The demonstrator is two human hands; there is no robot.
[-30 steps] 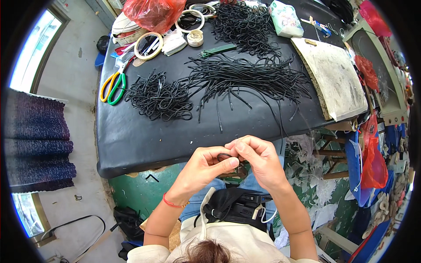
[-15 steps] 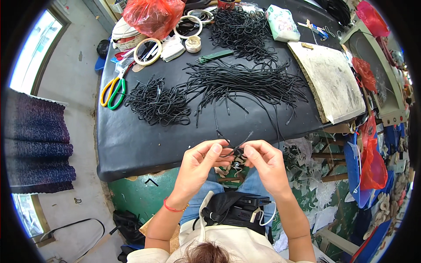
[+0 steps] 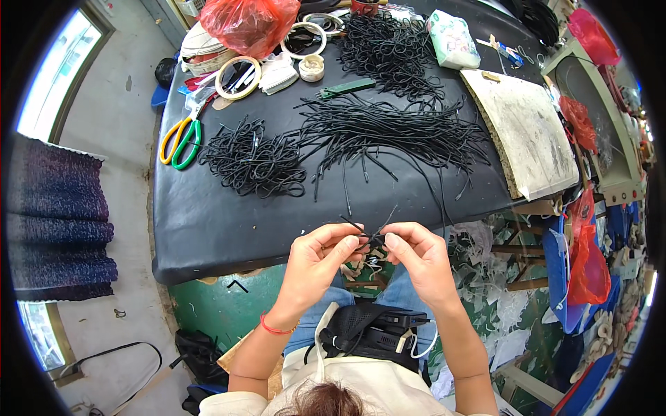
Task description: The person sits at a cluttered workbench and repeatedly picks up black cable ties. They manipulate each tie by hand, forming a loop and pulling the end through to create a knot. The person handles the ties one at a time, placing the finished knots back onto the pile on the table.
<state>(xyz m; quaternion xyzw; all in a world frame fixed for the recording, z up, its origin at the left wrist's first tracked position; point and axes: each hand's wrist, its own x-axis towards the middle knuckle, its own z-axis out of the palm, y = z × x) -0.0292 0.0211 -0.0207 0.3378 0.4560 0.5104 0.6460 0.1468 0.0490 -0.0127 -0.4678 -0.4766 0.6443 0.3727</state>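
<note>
My left hand and my right hand meet just off the near edge of the black table. Between their fingertips they pinch a short black cord whose two ends stick up and cross. On the table's left part lies a heap of looped black cords. A spread of straight black cords lies in the middle, and a further tangle of cords sits at the back.
Scissors with yellow and green handles lie at the table's left edge. Tape rings, a red plastic bag and a green flat tool sit at the back. A worn pale board covers the right end.
The hands have parted slightly and risen toward the table edge. The cord's two ends now stick up crossed between the fingertips, where a second ago it was hidden inside closed fingers.
</note>
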